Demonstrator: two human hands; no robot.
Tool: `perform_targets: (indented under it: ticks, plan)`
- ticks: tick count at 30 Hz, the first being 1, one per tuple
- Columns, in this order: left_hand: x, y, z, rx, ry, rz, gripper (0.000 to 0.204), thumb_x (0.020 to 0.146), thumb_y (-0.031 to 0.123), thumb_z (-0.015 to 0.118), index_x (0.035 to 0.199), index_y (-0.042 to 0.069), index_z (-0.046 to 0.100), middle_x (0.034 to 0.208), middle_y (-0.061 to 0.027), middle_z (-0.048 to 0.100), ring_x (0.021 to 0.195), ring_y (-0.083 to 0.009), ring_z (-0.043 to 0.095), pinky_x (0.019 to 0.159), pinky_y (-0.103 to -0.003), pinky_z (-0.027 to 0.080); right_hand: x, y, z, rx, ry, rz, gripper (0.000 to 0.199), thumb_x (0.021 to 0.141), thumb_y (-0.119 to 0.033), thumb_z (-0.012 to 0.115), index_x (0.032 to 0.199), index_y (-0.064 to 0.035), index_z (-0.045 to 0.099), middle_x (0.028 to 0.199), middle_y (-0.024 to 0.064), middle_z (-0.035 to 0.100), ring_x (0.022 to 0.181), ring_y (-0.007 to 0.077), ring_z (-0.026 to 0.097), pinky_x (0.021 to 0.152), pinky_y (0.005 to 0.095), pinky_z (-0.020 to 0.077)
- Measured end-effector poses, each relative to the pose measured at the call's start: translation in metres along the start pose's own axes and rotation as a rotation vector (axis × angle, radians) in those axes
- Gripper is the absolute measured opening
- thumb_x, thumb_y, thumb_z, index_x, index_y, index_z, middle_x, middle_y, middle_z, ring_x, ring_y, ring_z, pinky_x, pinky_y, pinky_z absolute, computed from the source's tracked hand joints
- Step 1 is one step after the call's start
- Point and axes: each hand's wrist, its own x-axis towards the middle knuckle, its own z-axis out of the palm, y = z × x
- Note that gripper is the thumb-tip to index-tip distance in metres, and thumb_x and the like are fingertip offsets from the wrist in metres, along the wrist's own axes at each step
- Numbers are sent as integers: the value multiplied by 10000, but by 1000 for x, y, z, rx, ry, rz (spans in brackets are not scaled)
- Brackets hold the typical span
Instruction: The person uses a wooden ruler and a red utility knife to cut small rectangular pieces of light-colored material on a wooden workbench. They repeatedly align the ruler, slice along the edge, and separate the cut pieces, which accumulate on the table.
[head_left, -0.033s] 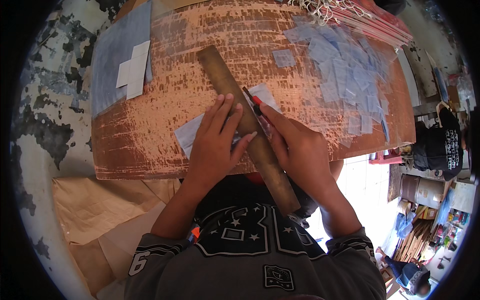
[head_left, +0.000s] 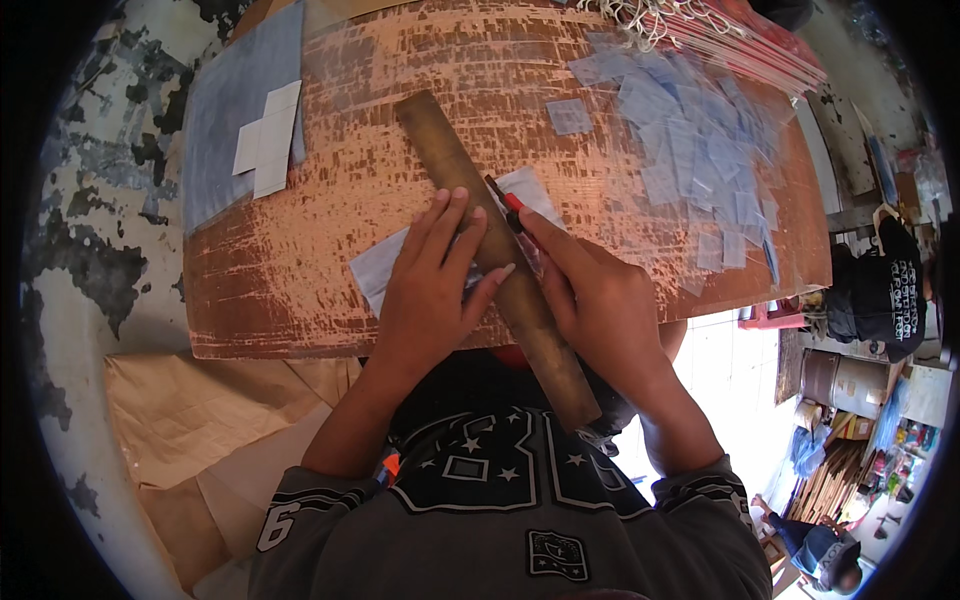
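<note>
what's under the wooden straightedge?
A pale translucent sheet lies under the wooden straightedge, showing on both sides. The left hand hides the middle part.

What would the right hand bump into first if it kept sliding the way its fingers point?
Probably nothing soon: the right hand with the red cutter points along the wooden ruler over bare board.

Both forearms come in from the near edge and converge toward the middle. The left hand (head_left: 432,290) lies flat, palm down, fingers spread and pointing far. The right hand (head_left: 590,300) is curled in a pinching grip, forefinger extended far-left.
</note>
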Motion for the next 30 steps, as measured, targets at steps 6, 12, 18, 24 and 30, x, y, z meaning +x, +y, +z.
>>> perform_targets:
  ticks: [6, 12, 18, 24, 30]
  plan:
    - [0, 0, 0, -2, -7, 13, 626, 1017, 301, 822, 1525, -16, 639, 1682, -250, 522, 1590, -466, 465, 1302, -571, 398, -3, 2, 2, -65, 83, -64, 563, 995, -103, 743, 1548, -183, 667, 853, 79, 725, 624, 280, 726, 567, 419, 587]
    - [-1, 1, -2, -23, 1, -7, 611, 1021, 293, 817, 1524, -8, 642, 1687, -235, 524, 1607, -446, 453, 1303, -556, 399, 7, 30, 1, 27, 288, 114, 484, 1113, -74, 658, 1594, -91, 614, 1192, 273, 793, 1002, 426, 821, 810, 500, 633]
    - [0, 3, -7, -151, 11, -75, 562, 1050, 221, 773, 1544, 0, 623, 1670, -235, 547, 1581, -423, 500, 1299, -509, 414, 5, 69, 3, -156, 293, 270, 524, 1137, -110, 625, 1656, -157, 562, 1163, 206, 642, 1006, 404, 700, 862, 533, 575]
    - [-8, -3, -13, -664, 128, -246, 454, 1112, 143, 683, 1521, -43, 620, 1570, -228, 650, 1492, -331, 611, 1292, -469, 408, 6, 81, 17, -237, 326, 261, 537, 1092, -169, 705, 1621, -174, 613, 1181, 175, 576, 1075, 357, 602, 951, 495, 530]
    - [-9, -2, -36, -778, 233, -129, 433, 1112, 100, 665, 1502, -85, 629, 1537, -258, 671, 1482, -318, 618, 1275, -451, 425, 1, 71, 15, -226, 477, 39, 477, 977, -114, 771, 1451, -128, 719, 1304, 153, 639, 1141, 351, 605, 991, 497, 522]
